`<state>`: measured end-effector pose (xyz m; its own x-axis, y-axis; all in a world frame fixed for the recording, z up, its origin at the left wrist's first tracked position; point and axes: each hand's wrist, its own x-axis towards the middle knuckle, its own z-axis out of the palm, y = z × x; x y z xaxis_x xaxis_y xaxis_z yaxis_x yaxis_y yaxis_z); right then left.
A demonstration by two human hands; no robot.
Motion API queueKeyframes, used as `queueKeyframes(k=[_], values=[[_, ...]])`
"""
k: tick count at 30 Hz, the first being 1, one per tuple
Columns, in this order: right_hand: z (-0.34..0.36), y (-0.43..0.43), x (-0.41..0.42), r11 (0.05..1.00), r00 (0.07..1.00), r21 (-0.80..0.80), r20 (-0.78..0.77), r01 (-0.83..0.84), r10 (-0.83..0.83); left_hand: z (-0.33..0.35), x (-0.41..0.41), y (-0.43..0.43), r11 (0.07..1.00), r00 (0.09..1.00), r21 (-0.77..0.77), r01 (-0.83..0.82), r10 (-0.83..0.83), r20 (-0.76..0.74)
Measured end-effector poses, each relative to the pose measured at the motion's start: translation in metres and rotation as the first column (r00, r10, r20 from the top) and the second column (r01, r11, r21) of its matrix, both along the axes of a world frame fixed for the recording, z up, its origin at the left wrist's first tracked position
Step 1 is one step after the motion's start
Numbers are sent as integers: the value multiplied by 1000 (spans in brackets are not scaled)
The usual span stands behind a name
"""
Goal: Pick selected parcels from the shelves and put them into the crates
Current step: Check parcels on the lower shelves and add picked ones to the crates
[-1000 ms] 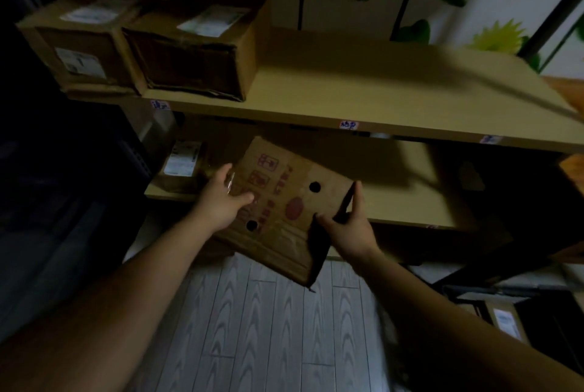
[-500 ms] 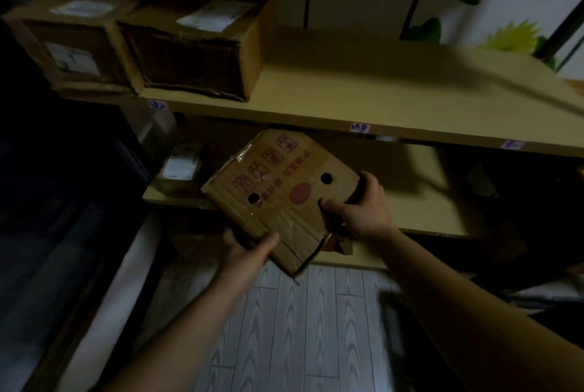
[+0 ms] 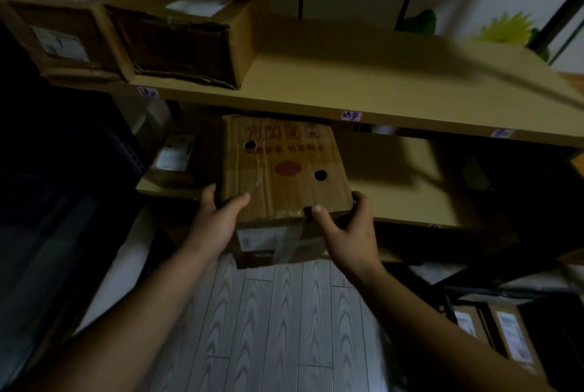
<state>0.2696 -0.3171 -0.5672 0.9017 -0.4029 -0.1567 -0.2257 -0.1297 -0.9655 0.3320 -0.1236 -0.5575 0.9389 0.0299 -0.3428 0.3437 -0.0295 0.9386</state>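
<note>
**Checker:** Entry one, the held parcel [image 3: 284,170]. Where is it?

**Clerk:** A brown carton with red print and two punched holes in its top face. It is carried in front of the lower shelf [image 3: 410,198], with its far end under the lip of the upper shelf [image 3: 347,88]. Whether it touches the lower board cannot be told.

**Checker:** And the grip?

**Clerk:** The left hand [image 3: 218,221] is curled round the near-left corner. The right hand [image 3: 344,227] is clamped on the near-right corner. Both thumbs are on top. The carton's length runs away from the person.

**Checker:** Destination?

**Clerk:** Probably the dark crate [image 3: 474,295], low and to the right of the grip, nearer the right hand. It holds two labelled cartons [image 3: 512,338] side by side. The parcel likely needs to draw back clear of the shelves, then swing right and down.

**Checker:** Other stock?

**Clerk:** A pair of large boxes [image 3: 186,31] at the upper shelf's left end. One small box [image 3: 177,157] sits on the lower shelf, just left of the parcel.
</note>
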Motion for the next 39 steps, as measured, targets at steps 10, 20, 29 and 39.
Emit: queueKeyframes(k=[10, 20, 29, 39], values=[[1, -6, 12, 985, 996, -163, 81, 51, -38, 12, 25, -1, 984, 979, 110, 138, -153, 134], [-42, -12, 14, 999, 995, -3, -95, 42, -42, -27, 33, -5, 950, 958, 129, 286, -280, -60], [-37, -32, 14, 995, 978, 61, -197, 78, -65, -37, 28, -7, 945, 950, 153, 289, -263, -166], [47, -65, -54, 992, 955, 103, -281, -68, 94, 35, -54, -39, 905, 919, 205, 373, -331, -214]])
